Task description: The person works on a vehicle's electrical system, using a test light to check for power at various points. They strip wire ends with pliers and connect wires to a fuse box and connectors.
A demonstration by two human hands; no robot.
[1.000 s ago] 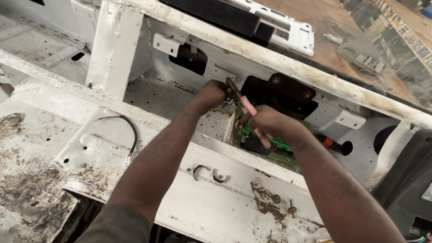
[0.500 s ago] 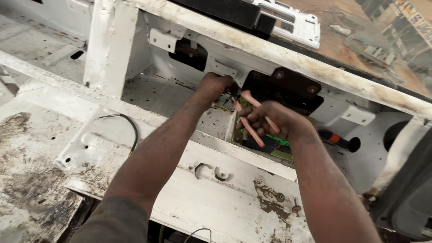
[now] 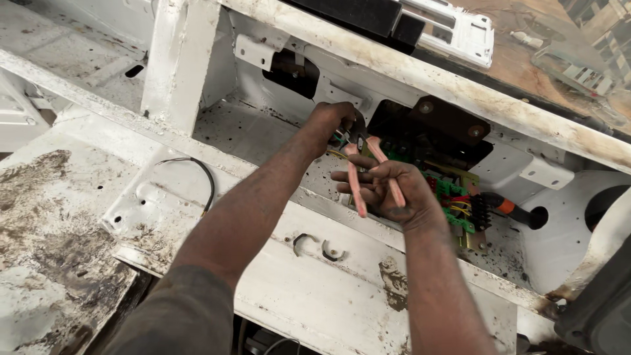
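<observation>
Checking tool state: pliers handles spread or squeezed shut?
Spread. The pliers' two pink handles diverge toward the right hand, whose fingers sit between them.

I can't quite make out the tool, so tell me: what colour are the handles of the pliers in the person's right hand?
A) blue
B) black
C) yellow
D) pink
D: the right hand has its grip on pliers whose two long handles are pale pink, their tips up by the left hand near the green circuit board.
</observation>
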